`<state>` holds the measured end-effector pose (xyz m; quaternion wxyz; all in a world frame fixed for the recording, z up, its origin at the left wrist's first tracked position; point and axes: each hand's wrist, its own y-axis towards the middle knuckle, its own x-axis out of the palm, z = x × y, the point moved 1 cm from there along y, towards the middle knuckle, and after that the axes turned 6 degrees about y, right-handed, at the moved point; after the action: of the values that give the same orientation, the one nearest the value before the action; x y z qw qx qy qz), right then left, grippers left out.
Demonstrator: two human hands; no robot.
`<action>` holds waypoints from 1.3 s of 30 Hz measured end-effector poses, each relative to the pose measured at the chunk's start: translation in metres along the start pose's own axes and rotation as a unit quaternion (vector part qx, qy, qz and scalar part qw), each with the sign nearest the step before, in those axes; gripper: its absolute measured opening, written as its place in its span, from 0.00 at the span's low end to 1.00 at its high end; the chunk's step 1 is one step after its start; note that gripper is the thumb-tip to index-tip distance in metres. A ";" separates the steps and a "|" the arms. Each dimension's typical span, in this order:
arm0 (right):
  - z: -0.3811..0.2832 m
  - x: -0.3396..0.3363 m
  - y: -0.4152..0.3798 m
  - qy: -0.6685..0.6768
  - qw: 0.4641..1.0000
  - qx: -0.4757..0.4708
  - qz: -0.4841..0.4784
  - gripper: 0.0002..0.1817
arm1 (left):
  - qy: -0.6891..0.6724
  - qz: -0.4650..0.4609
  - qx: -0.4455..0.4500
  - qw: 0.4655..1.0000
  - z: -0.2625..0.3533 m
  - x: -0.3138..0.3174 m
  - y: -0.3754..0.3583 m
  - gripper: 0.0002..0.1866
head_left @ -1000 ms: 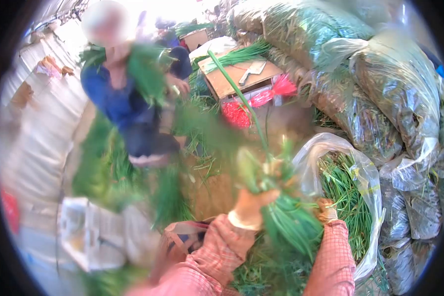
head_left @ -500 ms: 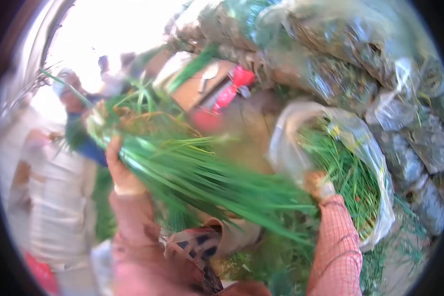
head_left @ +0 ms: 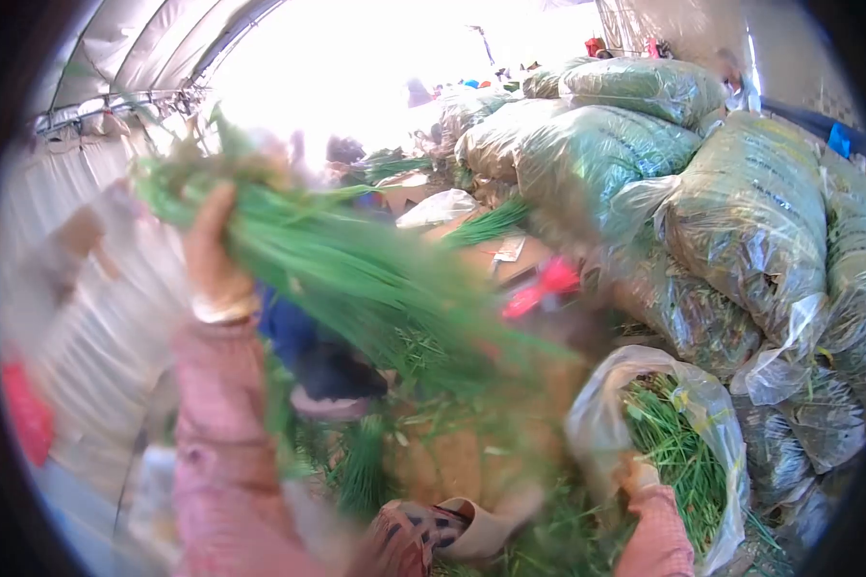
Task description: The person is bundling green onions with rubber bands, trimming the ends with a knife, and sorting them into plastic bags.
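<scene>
My left hand [head_left: 216, 252] is raised at the left, closed around a thick bundle of long green stalks [head_left: 337, 260]. The root end of the bundle is at the upper left; its leafy tips trail down to the right, blurred. Low on the right, my right hand [head_left: 635, 475] is beside the left rim of an open clear plastic bag [head_left: 601, 385]. Green leaf scraps [head_left: 678, 442] fill that bag. The fingers of my right hand are blurred, so what they hold, if anything, cannot be made out.
Large stuffed plastic sacks [head_left: 751, 221] are piled at the right and back. A red-pink object [head_left: 548, 286] lies near a cardboard box [head_left: 471, 252] with green stalks on it. Another upright green bunch [head_left: 361, 471] is below. Pale sheeting [head_left: 115, 327] hangs at the left.
The view has tilted up, showing more sacks. My left hand has lifted the bundle, and its tips have moved away from my right hand, which remains by the bag.
</scene>
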<state>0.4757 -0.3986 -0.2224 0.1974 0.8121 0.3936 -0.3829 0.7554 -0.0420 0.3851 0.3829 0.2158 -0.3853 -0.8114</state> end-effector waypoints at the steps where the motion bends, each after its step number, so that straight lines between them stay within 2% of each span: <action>1: -0.040 -0.033 -0.004 0.051 0.998 0.010 0.042 0.19 | 0.024 -0.020 0.008 0.999 -0.001 0.012 -0.002 0.16; 2: -0.069 -0.060 -0.011 0.100 0.991 0.024 0.082 0.21 | -0.011 0.007 0.003 1.000 -0.004 0.033 -0.011 0.17; 3: -0.072 -0.064 -0.011 0.217 0.973 0.062 0.050 0.22 | 0.096 0.081 0.084 0.989 -0.022 0.050 -0.020 0.18; 4: -0.073 -0.065 -0.020 0.333 0.936 0.107 0.024 0.24 | 0.283 -0.033 0.076 0.955 -0.035 0.054 -0.038 0.20; 5: -0.106 -0.078 -0.042 0.570 0.807 0.121 -0.097 0.27 | 0.270 -0.149 0.148 0.940 -0.038 0.073 -0.051 0.20; 6: -0.139 -0.092 -0.064 0.731 0.621 0.194 -0.203 0.29 | 0.244 -0.260 0.223 0.907 -0.041 0.106 -0.066 0.21; 7: -0.167 -0.097 -0.084 0.781 0.529 0.200 -0.265 0.30 | 0.206 -0.362 0.303 0.857 -0.042 0.140 -0.086 0.23; 8: -0.190 -0.098 -0.109 0.787 0.517 0.176 -0.286 0.30 | 0.191 -0.485 0.283 0.805 -0.046 0.170 -0.119 0.18; 10: -0.215 -0.099 -0.161 0.776 0.551 0.146 -0.270 0.30 | 0.099 -0.571 0.325 0.747 -0.050 0.214 -0.213 0.12; 12: -0.231 -0.102 -0.214 0.758 0.593 0.142 -0.229 0.31 | -0.017 -0.572 0.385 0.724 -0.033 0.234 -0.297 0.07; 14: -0.246 -0.103 -0.263 0.745 0.625 0.150 -0.180 0.31 | -0.113 -0.599 0.398 0.685 -0.020 0.238 -0.367 0.05; 18: -0.261 -0.105 -0.332 0.730 0.654 0.167 -0.107 0.32 | -0.170 -0.709 0.401 0.554 0.034 0.234 -0.430 0.06; 19: -0.262 -0.105 -0.344 0.726 0.659 0.170 -0.092 0.33 | -0.154 -0.652 0.432 0.604 0.042 0.232 -0.441 0.07; 22: -0.266 -0.105 -0.363 0.720 0.669 0.170 -0.071 0.33 | -0.174 -0.627 0.508 0.564 0.061 0.227 -0.462 0.09; 25: -0.272 -0.108 -0.375 0.711 0.682 0.160 -0.063 0.34 | -0.161 -0.517 0.602 0.587 0.075 0.218 -0.439 0.09; 28: -0.278 -0.112 -0.384 0.709 0.687 0.141 -0.073 0.35 | -0.060 -0.472 0.631 0.613 0.092 0.207 -0.456 0.10; 29: -0.276 -0.109 -0.386 0.712 0.685 0.126 -0.091 0.37 | -0.118 -0.506 0.557 0.648 0.096 0.203 -0.471 0.10; 30: -0.272 -0.107 -0.392 0.685 0.707 0.134 -0.112 0.34 | -0.174 -0.534 0.474 0.678 0.100 0.202 -0.493 0.10; 32: -0.259 -0.103 -0.405 0.644 0.739 0.134 -0.145 0.32 | -0.193 -0.552 0.384 0.715 0.108 0.196 -0.469 0.11; 33: -0.261 -0.109 -0.407 0.633 0.749 0.120 -0.155 0.31 | -0.161 -0.547 0.382 0.727 0.111 0.187 -0.407 0.11; 34: -0.264 -0.116 -0.411 0.621 0.759 0.102 -0.166 0.31 | -0.223 -0.756 0.227 0.572 0.104 0.183 -0.357 0.13; 35: -0.272 -0.126 -0.413 0.607 0.770 0.081 -0.176 0.31 | -0.266 -0.664 0.026 0.699 0.077 0.170 -0.321 0.15; 36: -0.278 -0.132 -0.419 0.594 0.780 0.058 -0.187 0.30 | -0.160 -0.606 -0.126 0.769 0.066 0.168 -0.286 0.14; 37: -0.285 -0.137 -0.423 0.574 0.794 0.032 -0.197 0.30 | -0.084 -0.507 -0.296 0.805 0.054 0.164 -0.250 0.13; 38: -0.292 -0.143 -0.428 0.557 0.804 0.007 -0.206 0.30 | -0.106 -0.380 -0.282 0.875 0.034 0.178 -0.231 0.15; 39: -0.298 -0.145 -0.433 0.541 0.814 -0.016 -0.210 0.29 | -0.078 -0.377 -0.261 0.885 0.020 0.186 -0.208 0.16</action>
<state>0.2148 -0.0194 0.0692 -0.1191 0.7827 0.6039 0.0926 0.5340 -0.0941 0.2226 0.0587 0.1728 -0.0778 -0.9801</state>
